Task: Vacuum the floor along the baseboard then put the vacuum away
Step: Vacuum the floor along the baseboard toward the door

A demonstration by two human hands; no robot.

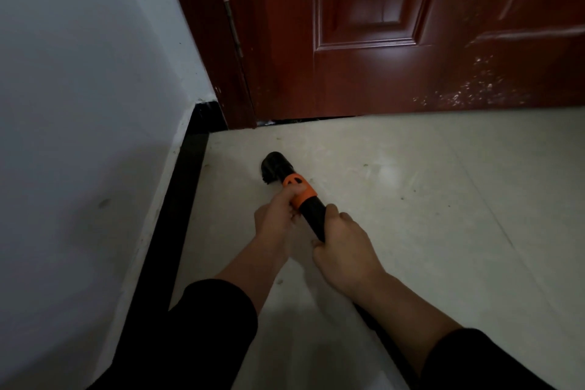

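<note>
Vacuum (311, 212): black tube with an orange collar (299, 188), held low over the pale floor (443, 199) and angled toward the corner.
Nozzle (273, 166): black brush head, down at the tile, near the black baseboard (177, 209) but apart from it.
Left hand (273, 218): fingers were curled round the orange collar.
Right hand (343, 250): fingers were wrapped round the black tube, just behind the collar.
Surroundings: white wall (79, 73) stood at left; red-brown door (380, 25) ahead, lower part speckled pale.

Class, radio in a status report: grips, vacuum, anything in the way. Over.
Left grip holds orange collar, right grip holds tube. Nozzle down by floor, apart from baseboard. Nothing between them.
</note>
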